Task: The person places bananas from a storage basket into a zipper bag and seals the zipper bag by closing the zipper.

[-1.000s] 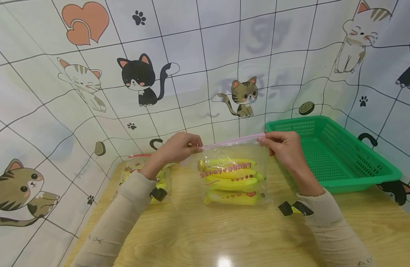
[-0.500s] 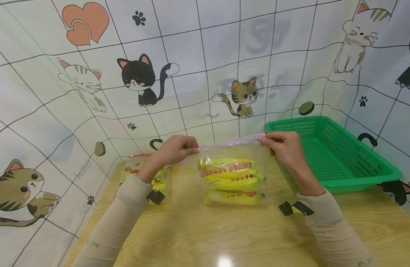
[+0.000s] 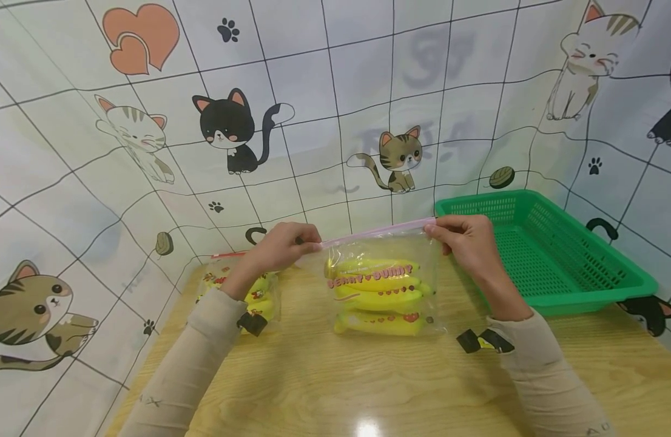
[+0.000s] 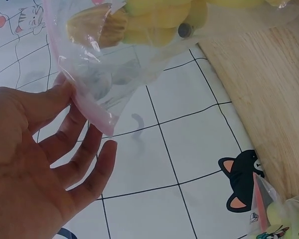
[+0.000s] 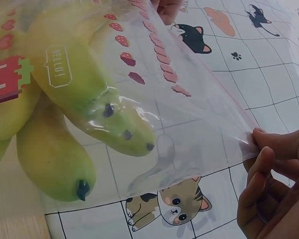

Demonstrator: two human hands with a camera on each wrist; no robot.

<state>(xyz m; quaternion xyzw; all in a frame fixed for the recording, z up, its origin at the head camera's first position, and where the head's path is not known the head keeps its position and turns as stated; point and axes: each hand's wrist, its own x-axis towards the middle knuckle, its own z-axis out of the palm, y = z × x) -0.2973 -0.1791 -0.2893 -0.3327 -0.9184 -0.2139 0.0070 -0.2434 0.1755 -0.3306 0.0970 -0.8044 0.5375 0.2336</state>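
Note:
A clear zip bag [image 3: 387, 244] with a pink zip edge and red printed lettering is held up over the table, several yellow bananas [image 3: 379, 299] inside it. My left hand [image 3: 285, 246] pinches the pink edge near its left end; in the left wrist view, thumb and index finger grip that edge while the other fingers of the hand [image 4: 55, 159] spread loosely. At the bag's upper right corner, my right hand [image 3: 469, 243] pinches the plastic between thumb and fingers. The right wrist view shows green-tipped bananas [image 5: 74, 89] behind the film.
Behind the left forearm lies another clear bag [image 3: 264, 294] with a red zip and yellow contents. To the right stands a green perforated plastic basket [image 3: 565, 297]. A cat-print sheet [image 3: 313, 170] rises behind the wooden table [image 3: 335, 388].
My left hand has slid a little to the left along the pink zip edge. The right hand and the bananas stay nearly where they were.

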